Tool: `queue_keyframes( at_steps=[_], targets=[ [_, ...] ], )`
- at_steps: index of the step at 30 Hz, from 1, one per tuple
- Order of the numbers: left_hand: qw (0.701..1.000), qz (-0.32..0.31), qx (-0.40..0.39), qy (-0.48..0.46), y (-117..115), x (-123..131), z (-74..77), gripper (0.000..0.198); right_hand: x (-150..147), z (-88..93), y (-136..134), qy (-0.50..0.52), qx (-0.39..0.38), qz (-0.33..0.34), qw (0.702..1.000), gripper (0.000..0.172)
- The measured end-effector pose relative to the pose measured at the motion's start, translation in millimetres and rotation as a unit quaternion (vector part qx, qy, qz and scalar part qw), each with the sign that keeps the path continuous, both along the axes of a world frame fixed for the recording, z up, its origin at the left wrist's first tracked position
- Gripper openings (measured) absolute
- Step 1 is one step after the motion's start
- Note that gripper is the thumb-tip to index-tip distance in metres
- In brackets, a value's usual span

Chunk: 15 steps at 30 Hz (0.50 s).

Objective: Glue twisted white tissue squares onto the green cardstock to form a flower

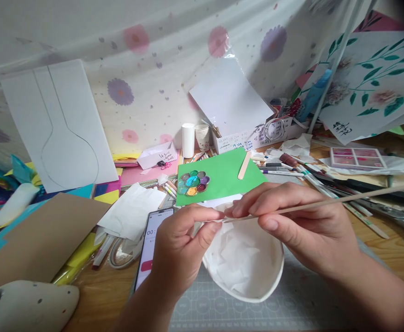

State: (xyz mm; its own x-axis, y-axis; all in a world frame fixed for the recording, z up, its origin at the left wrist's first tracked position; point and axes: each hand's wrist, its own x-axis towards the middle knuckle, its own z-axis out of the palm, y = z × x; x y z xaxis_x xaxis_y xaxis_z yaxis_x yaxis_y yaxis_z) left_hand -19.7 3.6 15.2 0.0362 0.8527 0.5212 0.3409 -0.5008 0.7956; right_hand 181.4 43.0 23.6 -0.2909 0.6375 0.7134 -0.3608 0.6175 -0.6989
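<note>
A long thin wooden stick [312, 203] slants across from the right edge, gripped between the thumb and fingers of my right hand [302, 221]. Its near end reaches the pinched thumb and forefinger of my left hand [184, 240]; the very tip is hidden there, and I cannot tell if anything small is on it. Right below both hands is a white bowl-like container [243, 295] with a rounded rim. Crumpled white tissue [236, 253] lies inside it. My hands cover part of its far rim.
A grey cutting mat [305, 295] lies under the container. Beyond are a green sheet [226, 170] with a paint palette [193, 182] and a craft stick [244, 166]. A phone [150, 240] is at left; scissors [389, 210] and pens lie at right. A white board [62, 129] leans behind.
</note>
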Motion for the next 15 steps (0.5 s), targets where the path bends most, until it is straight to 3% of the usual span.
queue_keyframes(
  at_steps=[6,15],
  targets=[
    [0.976,0.072,0.124,0.162,-3,3,7.0,0.017,0,0.9,-1,-0.026,0.015,-0.020,0.999,0.014],
    [0.964,0.070,0.152,0.207,-2,4,12.2,0.016,-1,2.3,2,-0.049,0.037,-0.036,0.997,0.016]
  ],
)
